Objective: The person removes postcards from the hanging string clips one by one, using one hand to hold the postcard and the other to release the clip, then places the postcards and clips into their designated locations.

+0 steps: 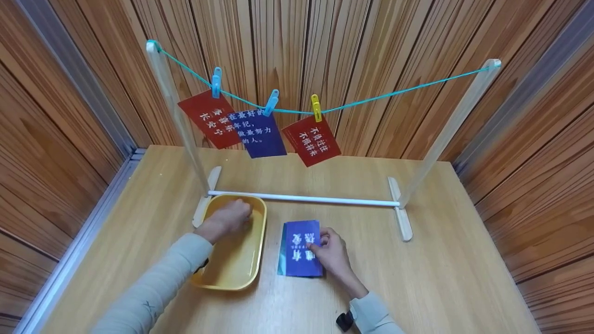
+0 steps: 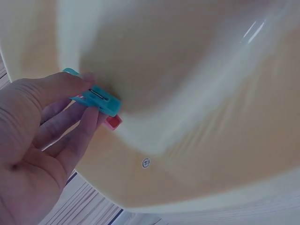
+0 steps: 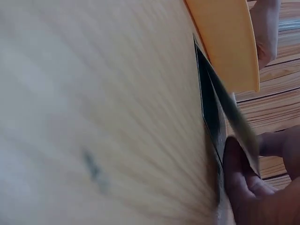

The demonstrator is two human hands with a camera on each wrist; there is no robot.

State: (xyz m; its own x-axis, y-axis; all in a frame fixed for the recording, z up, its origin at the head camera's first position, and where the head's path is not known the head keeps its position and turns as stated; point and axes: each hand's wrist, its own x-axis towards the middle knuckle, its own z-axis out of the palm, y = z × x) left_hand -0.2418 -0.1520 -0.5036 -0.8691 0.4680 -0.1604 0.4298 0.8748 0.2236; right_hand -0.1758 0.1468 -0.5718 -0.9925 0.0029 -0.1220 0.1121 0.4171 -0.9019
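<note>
Inside the yellow tray (image 1: pixel 234 271), near its far end, my left hand (image 1: pixel 230 216) pinches a blue clothespin (image 2: pixel 107 101) between thumb and fingers. A pinkish-red clothespin (image 2: pixel 113 123) shows just behind it, by the fingertips. To the right of the tray, my right hand (image 1: pixel 335 255) pinches the right edge of a blue card with white writing (image 1: pixel 301 266). A teal-edged card (image 1: pixel 281 253) peeks out from under it on the left. In the right wrist view the top card (image 3: pixel 232 110) tilts up from what lies beneath it.
Behind the tray stands a wooden frame with a left post (image 1: pixel 178 111), a right post (image 1: pixel 448 134) and a white bottom rod (image 1: pixel 301 199). From its sagging green cord (image 1: pixel 385 98) hang two red cards (image 1: pixel 209 120) and a blue card (image 1: pixel 262 139), pegged with blue and yellow clothespins (image 1: pixel 316 107).
</note>
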